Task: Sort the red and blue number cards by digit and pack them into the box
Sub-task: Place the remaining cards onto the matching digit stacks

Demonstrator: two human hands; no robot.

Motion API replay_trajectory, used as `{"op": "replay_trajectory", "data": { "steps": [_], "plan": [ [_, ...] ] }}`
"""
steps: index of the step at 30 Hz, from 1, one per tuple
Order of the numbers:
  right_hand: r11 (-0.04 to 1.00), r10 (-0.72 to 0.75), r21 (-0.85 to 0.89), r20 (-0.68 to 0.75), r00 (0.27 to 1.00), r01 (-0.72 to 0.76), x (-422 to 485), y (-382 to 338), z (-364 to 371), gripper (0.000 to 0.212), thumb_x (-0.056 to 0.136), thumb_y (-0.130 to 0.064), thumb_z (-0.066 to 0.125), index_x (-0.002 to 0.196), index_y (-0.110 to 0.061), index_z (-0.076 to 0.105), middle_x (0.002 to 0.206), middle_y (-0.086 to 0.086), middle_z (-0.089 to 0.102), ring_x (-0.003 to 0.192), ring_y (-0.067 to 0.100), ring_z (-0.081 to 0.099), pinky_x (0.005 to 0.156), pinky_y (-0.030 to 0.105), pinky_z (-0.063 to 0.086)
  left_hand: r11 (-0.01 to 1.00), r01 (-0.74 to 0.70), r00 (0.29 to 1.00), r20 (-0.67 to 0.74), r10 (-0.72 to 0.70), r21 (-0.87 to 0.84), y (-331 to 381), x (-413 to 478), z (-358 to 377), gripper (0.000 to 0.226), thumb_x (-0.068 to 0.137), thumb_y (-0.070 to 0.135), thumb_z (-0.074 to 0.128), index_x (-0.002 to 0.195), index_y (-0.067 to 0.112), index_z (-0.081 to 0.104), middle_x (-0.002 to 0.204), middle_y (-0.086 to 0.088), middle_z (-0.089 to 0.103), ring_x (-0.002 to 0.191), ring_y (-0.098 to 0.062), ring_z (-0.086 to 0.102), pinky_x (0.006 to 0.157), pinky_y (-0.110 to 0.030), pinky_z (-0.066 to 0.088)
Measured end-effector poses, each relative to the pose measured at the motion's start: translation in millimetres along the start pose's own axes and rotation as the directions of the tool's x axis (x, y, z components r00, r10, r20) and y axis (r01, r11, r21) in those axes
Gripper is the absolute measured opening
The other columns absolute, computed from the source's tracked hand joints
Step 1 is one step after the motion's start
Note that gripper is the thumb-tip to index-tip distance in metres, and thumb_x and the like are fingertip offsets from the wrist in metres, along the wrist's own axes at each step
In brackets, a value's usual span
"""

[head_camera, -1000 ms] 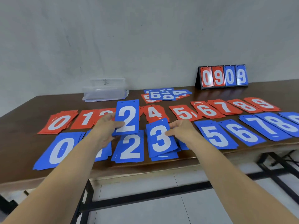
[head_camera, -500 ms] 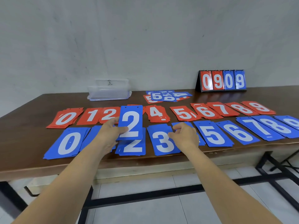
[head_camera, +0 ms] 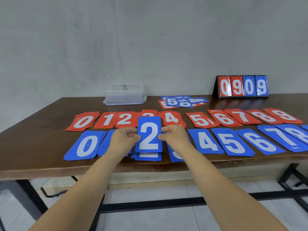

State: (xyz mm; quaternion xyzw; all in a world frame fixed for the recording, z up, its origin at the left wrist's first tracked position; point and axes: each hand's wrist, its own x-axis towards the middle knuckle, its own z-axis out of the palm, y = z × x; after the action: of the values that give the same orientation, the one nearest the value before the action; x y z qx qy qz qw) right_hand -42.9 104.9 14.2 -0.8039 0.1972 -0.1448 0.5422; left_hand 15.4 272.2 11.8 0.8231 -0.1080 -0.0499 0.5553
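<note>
A blue 2 card (head_camera: 148,134) is held upright over the blue 2 pile (head_camera: 147,156). My left hand (head_camera: 124,139) pinches its left edge and my right hand (head_camera: 175,136) pinches its right edge. A row of red piles, 0 (head_camera: 83,121) through 9 (head_camera: 283,115), lies behind a row of blue piles, 0 (head_camera: 85,145) through 8 (head_camera: 295,133). My arms hide most of the blue 1 and 3 piles. The clear plastic box (head_camera: 125,94) stands at the back of the table, far beyond both hands.
A loose heap of mixed cards (head_camera: 181,101) lies behind the rows. A flip scoreboard (head_camera: 242,86) reading 0909 stands at the back right. The brown table (head_camera: 41,130) has its front edge just below the blue row, with black frame legs under it.
My right hand left the blue 3 pile and took hold of the right edge of the blue 2 card. The card moved right, above the blue 2 pile.
</note>
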Motion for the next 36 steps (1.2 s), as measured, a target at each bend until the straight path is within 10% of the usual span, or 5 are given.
{"op": "replay_trajectory", "data": {
  "steps": [7, 12, 36],
  "plan": [
    [0.891, -0.091, -0.450, -0.043, 0.995, 0.062, 3.0, 10.5, 13.8, 0.018, 0.086, -0.027, 0.071, 0.100, -0.016, 0.069, 0.101, -0.004, 0.067, 0.098, 0.016, 0.062, 0.085, 0.036, 0.053, 0.976, 0.027, 1.000, -0.017, -0.024, 0.215, -13.2, 4.6, -2.2, 0.027, 0.087, 0.019, 0.072, 0.110, 0.005, 0.070, 0.079, -0.002, 0.069, 0.072, -0.006, 0.061, 0.061, -0.014, 0.045],
    [0.793, -0.125, -0.604, -0.038, 0.991, 0.077, 5.3, 18.8, 19.5, 0.023, 0.087, -0.033, 0.069, 0.107, -0.023, 0.068, 0.109, -0.006, 0.068, 0.114, 0.017, 0.052, 0.094, 0.036, 0.046, 0.950, 0.008, 1.000, 0.006, -0.011, 0.311, -13.6, 6.7, 0.6, 0.025, 0.087, 0.016, 0.072, 0.110, 0.005, 0.072, 0.096, -0.007, 0.071, 0.091, -0.018, 0.065, 0.086, -0.030, 0.054],
    [0.921, -0.315, -0.266, -0.079, 0.946, 0.285, 90.4, 2.6, -51.2, 0.042, 0.083, -0.021, 0.074, 0.123, -0.024, 0.061, 0.104, -0.009, 0.065, 0.090, 0.007, 0.061, 0.084, 0.033, 0.055, 0.944, -0.325, 0.946, 0.045, 0.322, 0.055, 40.7, 84.8, 59.4, 0.056, 0.084, 0.010, 0.074, 0.136, 0.020, 0.054, 0.101, 0.010, 0.062, 0.080, -0.008, 0.065, 0.059, -0.016, 0.053]
  ]
}}
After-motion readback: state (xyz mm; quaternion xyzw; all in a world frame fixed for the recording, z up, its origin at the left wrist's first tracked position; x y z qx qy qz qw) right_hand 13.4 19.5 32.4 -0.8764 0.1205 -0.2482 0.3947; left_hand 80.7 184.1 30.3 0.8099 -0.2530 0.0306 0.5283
